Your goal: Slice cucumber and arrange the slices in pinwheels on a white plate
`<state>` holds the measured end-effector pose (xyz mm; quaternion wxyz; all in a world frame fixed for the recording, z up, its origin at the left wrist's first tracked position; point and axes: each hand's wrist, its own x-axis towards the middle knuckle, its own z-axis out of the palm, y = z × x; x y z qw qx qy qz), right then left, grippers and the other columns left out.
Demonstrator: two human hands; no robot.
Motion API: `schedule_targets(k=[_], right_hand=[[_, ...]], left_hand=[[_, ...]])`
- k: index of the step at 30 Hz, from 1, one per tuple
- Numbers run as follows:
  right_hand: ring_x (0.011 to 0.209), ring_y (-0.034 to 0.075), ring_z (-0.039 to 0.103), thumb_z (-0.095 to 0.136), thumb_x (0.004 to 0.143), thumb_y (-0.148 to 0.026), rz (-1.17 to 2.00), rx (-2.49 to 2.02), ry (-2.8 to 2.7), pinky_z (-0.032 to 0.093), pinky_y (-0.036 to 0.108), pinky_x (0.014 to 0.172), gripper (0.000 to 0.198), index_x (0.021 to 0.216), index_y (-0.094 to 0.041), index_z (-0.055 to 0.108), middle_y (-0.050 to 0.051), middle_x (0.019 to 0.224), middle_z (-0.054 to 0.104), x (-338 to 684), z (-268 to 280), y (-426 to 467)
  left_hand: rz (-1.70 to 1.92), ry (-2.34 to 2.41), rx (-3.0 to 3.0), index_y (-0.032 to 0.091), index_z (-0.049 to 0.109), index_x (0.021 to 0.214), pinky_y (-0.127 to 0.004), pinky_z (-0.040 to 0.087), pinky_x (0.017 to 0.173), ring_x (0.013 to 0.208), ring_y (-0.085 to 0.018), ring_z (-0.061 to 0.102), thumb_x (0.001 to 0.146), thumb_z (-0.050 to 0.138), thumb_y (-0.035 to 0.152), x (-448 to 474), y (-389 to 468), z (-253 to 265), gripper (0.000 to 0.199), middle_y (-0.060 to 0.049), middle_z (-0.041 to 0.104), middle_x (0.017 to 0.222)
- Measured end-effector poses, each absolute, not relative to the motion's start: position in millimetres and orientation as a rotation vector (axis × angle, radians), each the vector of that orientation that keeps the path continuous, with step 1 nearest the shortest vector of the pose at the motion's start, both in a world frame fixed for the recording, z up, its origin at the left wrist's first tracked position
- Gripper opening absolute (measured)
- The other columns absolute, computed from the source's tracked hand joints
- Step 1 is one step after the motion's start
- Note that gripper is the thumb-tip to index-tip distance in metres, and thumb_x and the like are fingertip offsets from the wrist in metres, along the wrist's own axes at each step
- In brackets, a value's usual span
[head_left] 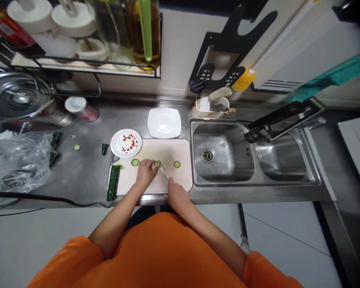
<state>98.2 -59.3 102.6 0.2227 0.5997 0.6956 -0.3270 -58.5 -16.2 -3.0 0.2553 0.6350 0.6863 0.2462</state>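
Observation:
My right hand (177, 196) is closed round the handle of a small knife (163, 173), its blade angled up and left. At the blade's tip is a cucumber slice (157, 164), pinched at its left side by the fingertips of my left hand (146, 175). Both hands are over the pale cutting board (184, 181). Two more slices lie on the board, a left cucumber slice (135, 162) and a right cucumber slice (177, 164). A dark green length of cucumber (113, 183) rests along the board's left edge.
Behind the board stand a white square plate (164, 122) and a round plate (114, 143) with small red pieces. A cucumber end (105, 149) and a plastic bag (21, 156) lie left. The double sink (225, 154) adjoins on the right. A condiment rack (87, 66) hangs above.

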Motion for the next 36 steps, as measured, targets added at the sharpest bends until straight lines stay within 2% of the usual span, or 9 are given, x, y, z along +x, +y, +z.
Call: schedule_targets(k=[24, 28, 32, 36], right_hand=[[0.099, 0.025, 0.062, 0.032, 0.085, 0.001, -0.986, 1.609, 1.845, 0.045, 0.031, 0.076, 0.037, 0.118, -0.011, 0.042, 0.017, 0.097, 0.066, 107.6, 112.8, -68.1], [0.099, 0.025, 0.062, 0.03, 0.086, 0.0, -1.028, 1.613, 1.774, 0.044, 0.031, 0.074, 0.034, 0.115, -0.012, 0.043, 0.016, 0.098, 0.065, 115.4, 115.7, -73.0], [0.099, 0.025, 0.062, 0.03, 0.086, 0.0, -1.047, 1.634, 1.753, 0.043, 0.031, 0.074, 0.035, 0.117, -0.013, 0.042, 0.016, 0.098, 0.064, 118.3, 115.2, -73.3], [0.098, 0.025, 0.061, 0.032, 0.085, -0.001, -1.072, 1.637, 1.722, 0.043, 0.03, 0.073, 0.036, 0.117, -0.014, 0.043, 0.015, 0.098, 0.064, 119.5, 115.2, -72.1]], left_hand=[[0.608, 1.88, 1.694, 0.019, 0.066, 0.088, -0.035, 0.045, 0.084, 0.089, -0.023, 0.058, 0.072, 0.061, 0.023, -56.9, -11.2, 2.4, 0.017, -0.007, 0.066, 0.088], [0.598, 1.862, 1.654, 0.019, 0.064, 0.081, -0.032, 0.045, 0.078, 0.08, -0.02, 0.059, 0.074, 0.059, 0.026, -56.2, -12.0, 9.6, 0.01, -0.004, 0.067, 0.08], [0.593, 1.811, 1.469, 0.021, 0.064, 0.08, -0.027, 0.045, 0.067, 0.066, -0.015, 0.059, 0.077, 0.056, 0.03, -62.1, -14.2, 21.6, 0.013, 0.0, 0.066, 0.071], [0.69, 1.917, 1.247, 0.02, 0.067, 0.082, -0.026, 0.046, 0.066, 0.067, -0.015, 0.06, 0.073, 0.06, 0.036, -84.7, -17.0, 31.9, 0.02, -0.001, 0.069, 0.074]])
